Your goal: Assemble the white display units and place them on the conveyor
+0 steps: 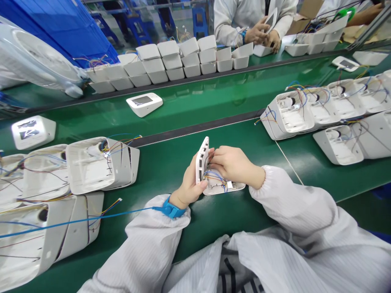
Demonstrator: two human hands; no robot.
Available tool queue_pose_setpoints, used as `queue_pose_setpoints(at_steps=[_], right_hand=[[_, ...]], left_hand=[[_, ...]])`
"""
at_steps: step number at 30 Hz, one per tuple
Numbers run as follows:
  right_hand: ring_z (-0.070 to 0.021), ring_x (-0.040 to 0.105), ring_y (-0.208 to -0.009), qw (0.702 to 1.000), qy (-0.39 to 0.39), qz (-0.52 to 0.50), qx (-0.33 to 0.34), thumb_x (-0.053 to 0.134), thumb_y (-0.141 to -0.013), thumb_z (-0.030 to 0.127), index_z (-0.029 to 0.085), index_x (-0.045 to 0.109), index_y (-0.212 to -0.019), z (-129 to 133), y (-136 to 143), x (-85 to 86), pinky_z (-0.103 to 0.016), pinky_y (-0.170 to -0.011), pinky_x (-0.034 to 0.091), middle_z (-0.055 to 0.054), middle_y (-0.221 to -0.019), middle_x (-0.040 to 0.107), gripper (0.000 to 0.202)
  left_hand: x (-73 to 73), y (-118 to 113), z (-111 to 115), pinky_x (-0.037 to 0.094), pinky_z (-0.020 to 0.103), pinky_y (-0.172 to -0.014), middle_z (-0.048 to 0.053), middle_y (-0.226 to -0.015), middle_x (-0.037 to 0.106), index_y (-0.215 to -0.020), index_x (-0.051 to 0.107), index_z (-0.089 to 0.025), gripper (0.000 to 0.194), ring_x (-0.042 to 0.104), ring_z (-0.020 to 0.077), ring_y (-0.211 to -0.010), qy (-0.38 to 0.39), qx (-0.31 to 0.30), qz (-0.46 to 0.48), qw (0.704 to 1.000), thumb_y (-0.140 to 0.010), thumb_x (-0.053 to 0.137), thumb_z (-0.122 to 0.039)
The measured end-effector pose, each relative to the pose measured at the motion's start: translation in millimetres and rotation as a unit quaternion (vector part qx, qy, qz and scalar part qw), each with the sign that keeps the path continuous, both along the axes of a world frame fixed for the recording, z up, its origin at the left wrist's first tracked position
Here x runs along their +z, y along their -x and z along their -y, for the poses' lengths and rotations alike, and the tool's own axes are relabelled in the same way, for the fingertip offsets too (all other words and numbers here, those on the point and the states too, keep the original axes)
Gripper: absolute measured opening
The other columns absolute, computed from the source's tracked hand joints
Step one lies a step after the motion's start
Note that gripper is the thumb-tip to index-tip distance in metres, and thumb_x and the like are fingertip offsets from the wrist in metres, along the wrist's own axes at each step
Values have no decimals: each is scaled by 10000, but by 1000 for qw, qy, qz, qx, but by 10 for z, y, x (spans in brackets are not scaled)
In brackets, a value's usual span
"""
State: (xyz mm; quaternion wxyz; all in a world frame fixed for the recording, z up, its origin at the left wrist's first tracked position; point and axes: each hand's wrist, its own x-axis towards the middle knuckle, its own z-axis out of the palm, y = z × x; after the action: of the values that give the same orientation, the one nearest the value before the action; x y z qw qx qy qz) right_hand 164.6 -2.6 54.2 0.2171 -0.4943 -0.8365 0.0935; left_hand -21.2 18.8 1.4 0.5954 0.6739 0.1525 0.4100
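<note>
My left hand [190, 182], with a blue strap at its wrist, grips a white panel [202, 159] that stands nearly upright on its edge. Beside and under the panel, a white housing [218, 189] rests on the green bench, with blue, yellow and red wires and a small white connector [229, 184] in it. My right hand [229, 162] is over the housing, its fingers pinched together close to the panel's inner side. What those fingertips hold, if anything, is hidden.
Open white housings [91, 167] with wires are stacked at left, more [293, 116] at right. A belt [189, 99] beyond carries a closed unit [144, 103]. Across it, a person's hands [264, 36] handle another unit. A blue cord [122, 213] runs left from my wrist.
</note>
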Motion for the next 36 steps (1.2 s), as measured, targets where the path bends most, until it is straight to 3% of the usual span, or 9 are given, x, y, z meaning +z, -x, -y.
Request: queue_pose_setpoints(at_steps=[8, 13, 16, 18, 22, 27, 30, 34, 36], right_hand=[[-183, 573, -756, 996, -23, 79, -14, 499, -973, 309, 155, 733, -813, -21, 37, -9, -326, -665, 342, -76, -808, 700, 322], [-181, 608, -868, 999, 29, 23, -17, 534, -965, 288, 175, 760, -917, -9, 7, 56, -300, -745, 397, -68, -935, 723, 257], [-162, 611, -828, 995, 80, -58, -20, 555, -957, 370, 167, 763, -900, -2, -132, 180, -280, -745, 417, -62, -867, 701, 296], [-139, 605, -778, 980, 149, -126, 34, 586, -932, 417, 166, 761, -915, 2, -246, 275, -257, -716, 429, -45, -848, 688, 307], [-105, 589, -712, 907, 325, -187, 192, 636, -892, 394, 195, 753, -1005, 28, -352, 391, -212, -631, 433, -10, -873, 691, 256], [-107, 625, -701, 860, 404, -241, 196, 684, -850, 313, 188, 751, -968, 81, -244, 352, -201, -626, 458, 12, -799, 710, 184], [-113, 639, -686, 884, 371, -244, 145, 703, -826, 261, 174, 744, -869, 94, -183, 298, -206, -619, 456, 19, -744, 705, 105], [-128, 608, -689, 968, 196, -109, 116, 641, -880, 202, 174, 744, -822, 54, -164, 220, -251, -653, 422, 3, -732, 701, 122], [-164, 608, -798, 987, 113, -24, 110, 616, -901, 201, 177, 753, -866, 17, -177, 184, -287, -710, 413, -35, -832, 718, 144]], left_hand=[[13, -10, 16, 310, 584, -1169, 133, -1518, 419, -1487, 359, -227, 784, 406, 379, -1392, -7, 19, -34, 999, -823, 614, -558], [48, -46, 21, 380, 583, -1119, 147, -1464, 473, -1426, 412, -230, 764, 465, 374, -1344, 53, 20, 5, 998, -795, 638, -596], [68, -50, 22, 385, 582, -1110, 157, -1433, 490, -1397, 432, -222, 736, 487, 365, -1320, 66, 17, 11, 998, -796, 646, -588], [78, -48, 20, 368, 583, -1118, 167, -1416, 492, -1378, 450, -199, 735, 488, 367, -1312, 58, 17, 9, 998, -790, 654, -590], [98, -46, 21, 360, 575, -1116, 171, -1390, 492, -1358, 471, -178, 748, 491, 368, -1293, 49, 21, 3, 999, -779, 656, -614], [119, -54, 30, 351, 566, -1120, 163, -1387, 490, -1367, 468, -183, 749, 486, 360, -1292, 40, 21, -2, 999, -781, 661, -608], [111, -52, 31, 352, 559, -1121, 163, -1384, 491, -1356, 478, -181, 742, 486, 363, -1295, 43, 27, -3, 999, -782, 657, -614], [77, -42, 28, 370, 570, -1107, 173, -1407, 475, -1380, 447, -184, 764, 479, 376, -1306, 45, 23, -6, 999, -785, 648, -618], [71, -44, 33, 358, 573, -1119, 166, -1428, 459, -1423, 398, -207, 777, 467, 369, -1321, 27, 23, -11, 999, -800, 644, -602]])
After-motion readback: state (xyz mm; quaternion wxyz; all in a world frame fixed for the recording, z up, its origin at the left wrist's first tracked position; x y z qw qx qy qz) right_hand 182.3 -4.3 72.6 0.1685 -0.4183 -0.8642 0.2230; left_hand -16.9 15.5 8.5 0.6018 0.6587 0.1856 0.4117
